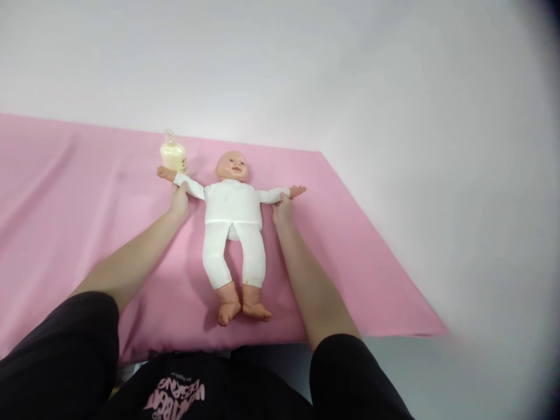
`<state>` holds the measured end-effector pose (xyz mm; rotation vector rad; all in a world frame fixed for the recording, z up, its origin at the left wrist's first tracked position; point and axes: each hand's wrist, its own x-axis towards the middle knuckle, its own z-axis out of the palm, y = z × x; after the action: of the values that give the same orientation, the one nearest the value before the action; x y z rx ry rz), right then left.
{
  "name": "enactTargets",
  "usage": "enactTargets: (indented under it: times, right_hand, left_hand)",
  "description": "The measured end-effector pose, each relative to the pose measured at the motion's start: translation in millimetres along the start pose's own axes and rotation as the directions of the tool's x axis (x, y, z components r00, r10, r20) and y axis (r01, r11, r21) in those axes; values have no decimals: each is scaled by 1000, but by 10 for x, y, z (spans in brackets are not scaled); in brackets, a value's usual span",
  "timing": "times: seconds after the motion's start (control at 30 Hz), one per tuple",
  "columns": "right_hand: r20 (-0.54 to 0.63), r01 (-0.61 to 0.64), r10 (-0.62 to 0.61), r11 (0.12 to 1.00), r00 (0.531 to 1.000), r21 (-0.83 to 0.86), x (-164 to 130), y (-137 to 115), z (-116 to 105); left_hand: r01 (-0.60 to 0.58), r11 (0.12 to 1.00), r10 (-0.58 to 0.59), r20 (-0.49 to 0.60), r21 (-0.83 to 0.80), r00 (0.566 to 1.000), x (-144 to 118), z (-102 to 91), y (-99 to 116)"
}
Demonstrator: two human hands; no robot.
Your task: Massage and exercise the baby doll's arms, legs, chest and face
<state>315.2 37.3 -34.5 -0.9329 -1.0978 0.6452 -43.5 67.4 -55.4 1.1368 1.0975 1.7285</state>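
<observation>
A baby doll (233, 219) in a white one-piece suit lies face up on a pink sheet (79, 192) that covers the surface, its head toward the white wall (280, 58) and its bare feet toward the person. Its arms are spread straight out to either side and its legs lie slightly apart. The left hand (179, 200) grips the doll's sleeve on the side nearer the bottle, fingers closed around the arm just short of the doll's small bare hand. The right hand (283, 209) is closed on the doll's opposite sleeve, close to the wrist, with the doll's open palm showing just beyond the fingers. The two hands are well apart, one on each side of the doll's torso, both forearms reaching in from the near edge of the sheet. A pale yellow baby bottle (174, 154) stands upright on the sheet just beyond the doll's arm that the left hand holds, beside the doll's head. The person's black sleeves and a black shirt with pink lettering (175, 396) fill the near edge, below the doll's feet.
</observation>
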Motion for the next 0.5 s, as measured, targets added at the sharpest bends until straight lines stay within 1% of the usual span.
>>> enactTargets:
  times: [0.1,0.17,0.2,0.3,0.4,0.5]
  right_hand:
    - [-53,-55,55,998,997,-4,-8,-32,6]
    - [-60,-34,32,999,998,-29,-25,-58,20]
    - [-46,-13,11,999,999,-42,-40,-73,32]
    - [24,3,-1,997,1000,-77,-109,-124,88]
    - [106,10,4,991,994,-133,-190,-188,151]
    - [233,105,-59,976,971,-189,-241,-249,190]
  left_hand:
    - [-25,999,25,-9,40,1000,-39,6,25]
    - [-45,996,47,-19,73,999,-82,28,71]
    - [-70,992,71,-7,102,997,-107,46,100]
    - [-177,966,166,75,187,983,-193,118,187]
    - [-272,934,233,185,230,955,-279,196,264]
    - [-361,892,279,297,273,913,-354,249,344]
